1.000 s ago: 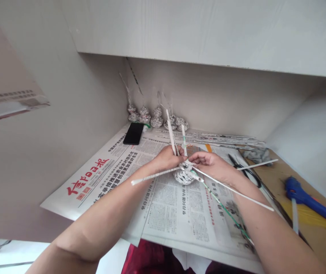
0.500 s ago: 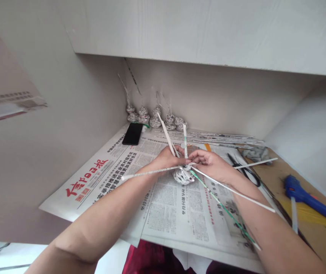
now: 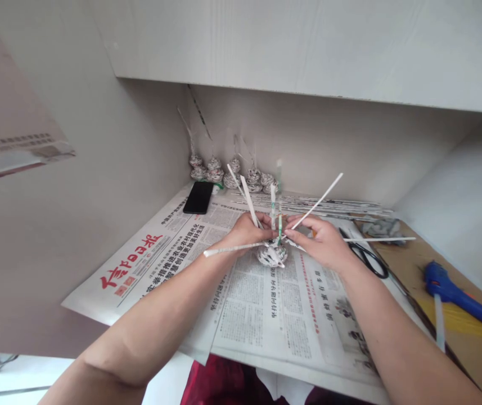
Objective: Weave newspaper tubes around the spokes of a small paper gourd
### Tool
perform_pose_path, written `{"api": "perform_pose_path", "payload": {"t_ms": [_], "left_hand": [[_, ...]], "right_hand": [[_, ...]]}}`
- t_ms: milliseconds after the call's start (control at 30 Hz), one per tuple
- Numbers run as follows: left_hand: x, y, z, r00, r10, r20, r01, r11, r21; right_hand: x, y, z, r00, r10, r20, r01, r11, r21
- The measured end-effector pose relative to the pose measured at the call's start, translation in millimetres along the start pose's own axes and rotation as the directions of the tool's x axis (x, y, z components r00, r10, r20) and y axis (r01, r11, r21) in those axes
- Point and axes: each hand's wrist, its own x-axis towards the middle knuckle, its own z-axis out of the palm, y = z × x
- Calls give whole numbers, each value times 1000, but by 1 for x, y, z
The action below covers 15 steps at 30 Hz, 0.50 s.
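A small round piece woven from rolled newspaper strips (image 3: pixel 271 256) sits over the newspaper, with several loose strips fanning out of its top. My left hand (image 3: pixel 251 229) is closed on the piece's left side near its top, a white strip rising past the thumb. On the other side my right hand (image 3: pixel 317 238) pinches a white paper strip (image 3: pixel 321 200) between thumb and fingers; it slants up to the right. A greenish strip (image 3: pixel 280 216) stands upright between the hands. The fingertips on the far side are partly hidden.
Several finished woven gourd shapes (image 3: pixel 214 170) line the back wall. A black phone (image 3: pixel 198 197) lies at left on the newspaper (image 3: pixel 249 320). Loose paper sticks (image 3: pixel 333 207) lie along the back. Black scissors (image 3: pixel 369 260) and a blue glue gun (image 3: pixel 447 289) are at right, near cardboard.
The white strip by my right hand has swung from pointing down right to slanting up right. The green strip went from lying toward me to standing upright. My right hand shifted slightly right.
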Motion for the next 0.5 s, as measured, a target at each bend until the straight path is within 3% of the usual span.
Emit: {"api": "perform_pose_path", "payload": {"t_ms": [133, 500], "left_hand": [[1, -1, -1, 1000, 18, -10, -17, 995, 98], [-3, 5, -4, 999, 8, 35, -13, 986, 166]], "right_hand": [[-2, -4, 4, 999, -24, -43, 21, 997, -69], [-4, 3, 24, 988, 152, -16, -143, 959, 244]]}}
